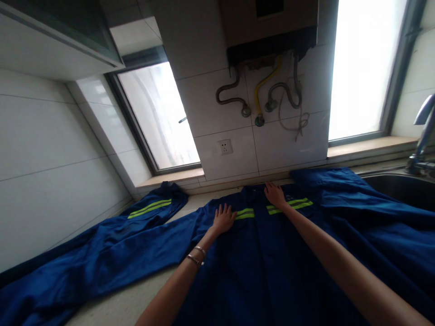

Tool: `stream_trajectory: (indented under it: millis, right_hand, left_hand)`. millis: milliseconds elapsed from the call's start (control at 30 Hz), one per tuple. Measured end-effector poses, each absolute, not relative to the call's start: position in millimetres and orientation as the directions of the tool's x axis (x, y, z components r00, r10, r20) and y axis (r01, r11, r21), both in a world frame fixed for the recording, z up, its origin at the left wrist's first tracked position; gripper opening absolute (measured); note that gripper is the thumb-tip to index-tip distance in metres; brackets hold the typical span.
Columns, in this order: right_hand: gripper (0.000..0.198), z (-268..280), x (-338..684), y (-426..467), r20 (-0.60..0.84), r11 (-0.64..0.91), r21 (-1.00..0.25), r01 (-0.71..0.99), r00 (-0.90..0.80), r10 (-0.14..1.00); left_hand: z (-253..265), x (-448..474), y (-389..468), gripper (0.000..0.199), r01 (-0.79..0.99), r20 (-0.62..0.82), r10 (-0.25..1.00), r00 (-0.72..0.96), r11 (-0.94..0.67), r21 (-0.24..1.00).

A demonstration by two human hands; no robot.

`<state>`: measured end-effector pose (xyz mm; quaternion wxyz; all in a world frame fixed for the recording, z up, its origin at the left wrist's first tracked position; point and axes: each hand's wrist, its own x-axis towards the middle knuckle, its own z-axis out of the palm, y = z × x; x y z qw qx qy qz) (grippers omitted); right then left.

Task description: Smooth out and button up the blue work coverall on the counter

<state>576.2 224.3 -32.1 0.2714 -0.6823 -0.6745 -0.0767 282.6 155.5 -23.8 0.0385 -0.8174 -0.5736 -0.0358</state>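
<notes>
A blue work jacket (pixel 261 253) with yellow-green reflective strips lies spread, front up, over the counter, one sleeve stretched to the left. My left hand (pixel 224 219) rests flat on its chest beside a strip, fingers spread. Higher up, near the collar, my right hand (pixel 274 194) lies on the cloth with fingers extended, just above the other strip. Neither hand grips anything that I can see. More blue cloth (pixel 367 203) is bunched to the right, and another blue garment piece with a strip (pixel 152 209) lies at the back left.
The pale counter (pixel 115 294) shows at the lower left. A sink (pixel 390 188) with a chrome faucet (pixel 419 145) is at the right. Behind are a tiled wall with a socket (pixel 225 146), a water heater (pixel 268 27) with hoses, and two windows. A cabinet (pixel 61 40) hangs upper left.
</notes>
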Motion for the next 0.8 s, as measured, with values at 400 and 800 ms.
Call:
stream_trajectory:
  millis: [400,800]
  right_hand:
    - [0.078,-43.7,595.6,147.4,0.058,-0.01,-0.196,0.981,0.021,0.998]
    - [0.071,-52.1,597.2,131.2,0.17,0.009,-0.172,0.985,0.02,0.985]
  left_hand:
    - [-19.1,189.6,123.7,0.063,0.994,-0.031,0.994,0.108,-0.107,0.01]
    - [38.5,80.0,82.9,0.057,0.97,0.095,0.975,-0.201,0.212,-0.118]
